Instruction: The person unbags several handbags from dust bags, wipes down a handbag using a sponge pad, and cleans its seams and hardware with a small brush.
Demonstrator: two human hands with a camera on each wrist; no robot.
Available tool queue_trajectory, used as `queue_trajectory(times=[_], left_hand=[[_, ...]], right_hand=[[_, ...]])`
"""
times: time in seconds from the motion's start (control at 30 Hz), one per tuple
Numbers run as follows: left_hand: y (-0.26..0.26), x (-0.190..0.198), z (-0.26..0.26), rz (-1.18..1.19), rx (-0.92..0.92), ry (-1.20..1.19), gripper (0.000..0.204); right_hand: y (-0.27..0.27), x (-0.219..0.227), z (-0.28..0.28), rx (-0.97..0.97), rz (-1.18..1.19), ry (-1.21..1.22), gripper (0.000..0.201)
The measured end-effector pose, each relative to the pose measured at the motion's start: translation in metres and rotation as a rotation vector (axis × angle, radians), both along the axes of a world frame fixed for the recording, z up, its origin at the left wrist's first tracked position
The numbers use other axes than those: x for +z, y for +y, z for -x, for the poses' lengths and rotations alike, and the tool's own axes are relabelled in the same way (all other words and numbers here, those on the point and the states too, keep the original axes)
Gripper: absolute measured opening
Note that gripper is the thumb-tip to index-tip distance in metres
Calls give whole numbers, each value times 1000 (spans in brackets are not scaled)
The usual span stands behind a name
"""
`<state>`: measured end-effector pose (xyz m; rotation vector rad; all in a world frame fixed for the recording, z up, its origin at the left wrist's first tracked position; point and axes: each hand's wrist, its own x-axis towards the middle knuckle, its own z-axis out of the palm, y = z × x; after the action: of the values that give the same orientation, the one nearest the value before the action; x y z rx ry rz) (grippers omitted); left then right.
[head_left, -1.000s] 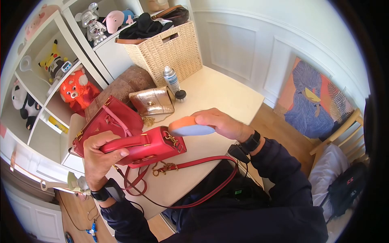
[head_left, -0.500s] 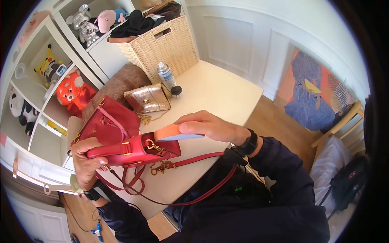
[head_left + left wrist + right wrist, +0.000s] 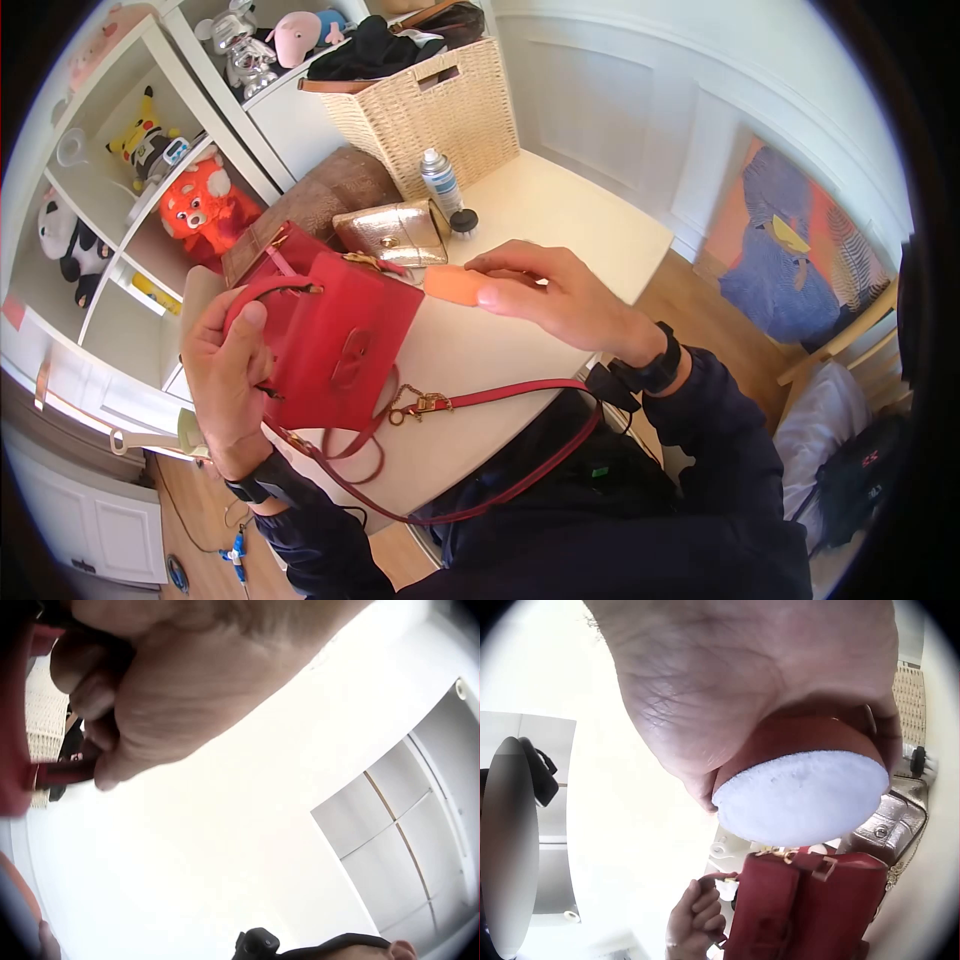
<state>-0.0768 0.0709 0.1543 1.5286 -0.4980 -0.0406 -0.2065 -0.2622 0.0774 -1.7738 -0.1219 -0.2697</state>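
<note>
A red handbag (image 3: 345, 345) is held up over the pale table, its flap front turned toward the head camera. My left hand (image 3: 225, 375) grips its top handle (image 3: 262, 290). Between the thumb and fingers of my right hand (image 3: 575, 305) is a round orange pad (image 3: 450, 286), close to the bag's upper right corner. The right wrist view shows the pad's pale, fuzzy face (image 3: 802, 799) turned outward, with the bag beyond it. A long red strap (image 3: 510, 398) with gold clasps trails over the table toward the lap.
Behind the held bag is another red bag (image 3: 277, 262). A gold purse (image 3: 395, 235), a spray can (image 3: 439, 178), a black-topped brush (image 3: 463, 222) and a brown patterned bag (image 3: 315, 205) stand farther back. A wicker basket (image 3: 440, 125) occupies the table's far end.
The handbag has turned from lying with its end toward the pad to showing its front. My right hand first moved the pad left against the bag's end, then drew back rightward and tilted it.
</note>
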Motion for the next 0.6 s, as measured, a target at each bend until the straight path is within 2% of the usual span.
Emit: queue_trajectory(times=[0.07,0.17,0.23,0.37,0.47,0.53,0.6], left_hand=[[-1,-2,-2,37,-16,-9,24],[-7,-2,1,168,-72,76,26],[-13,-1,7,261,-71,155,29],[-22,2,10,319,-92,238,28],[-26,-7,-2,277,-140,198,29],[-27,-12,-9,104,-63,77,28],[-23,-16,-17,58,-47,30,27]], right_hand=[[6,-3,1,19,10,-75,48],[14,-10,-2,-26,112,-211,58],[17,-11,-1,-100,293,-337,59],[24,-12,-3,-91,292,-371,61],[29,-19,-10,-98,280,-388,61],[34,-25,-17,-80,203,-377,61],[42,-29,-29,-65,157,-385,61]])
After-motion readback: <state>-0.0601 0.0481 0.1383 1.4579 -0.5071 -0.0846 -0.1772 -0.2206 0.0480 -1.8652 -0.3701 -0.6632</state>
